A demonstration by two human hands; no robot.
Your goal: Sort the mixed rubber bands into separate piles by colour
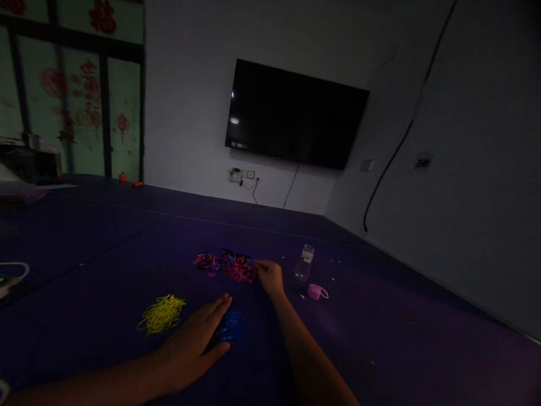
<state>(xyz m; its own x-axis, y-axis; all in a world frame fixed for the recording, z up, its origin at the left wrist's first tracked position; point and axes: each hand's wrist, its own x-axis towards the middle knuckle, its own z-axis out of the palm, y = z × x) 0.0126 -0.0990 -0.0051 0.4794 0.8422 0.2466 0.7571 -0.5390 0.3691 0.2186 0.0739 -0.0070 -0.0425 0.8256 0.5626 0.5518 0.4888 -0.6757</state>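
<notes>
My left hand [196, 338] lies on the dark purple floor mat, fingers stretched out and thumb spread, beside a small pile of blue rubber bands [232, 325]. Left of it is a loose heap of yellow rubber bands [164, 313]. Farther off lies a mixed pile of red, pink, purple and dark bands [239, 267]. At that pile's right edge, my right hand [269, 276] has its thumb and fingers pinched together; whatever is between the fingertips is too small and dark to make out.
A clear empty bottle [305, 264] lies right of my right hand, with a pink looped cap [316, 291] near it. Small white scraps dot the mat. A white cable [19, 269] is at the left edge. Beyond are a wall with a television [296, 115] and glass doors.
</notes>
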